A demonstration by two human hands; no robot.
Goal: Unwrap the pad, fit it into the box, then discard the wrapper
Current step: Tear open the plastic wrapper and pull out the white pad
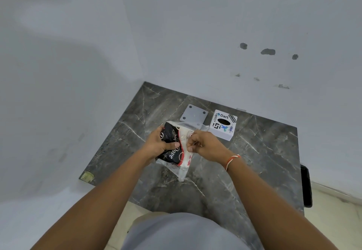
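Note:
I hold a wrapped pad (172, 152) above the dark marble table (254, 151); its wrapper is black with white script, red and white, plus clear plastic hanging below. My left hand (159, 144) grips the black side of the pack. My right hand (203, 145) pinches the wrapper's white edge at the top right. Just behind the hands stands the white box (223, 125) with stickers and a dark oval hole on top. A flat grey square lid (194, 113) with corner holes lies to the box's left.
White walls close in at the left and back of the table. A dark object (306, 185) hangs off the table's right edge. Pale floor tiles (333, 220) show at the lower right.

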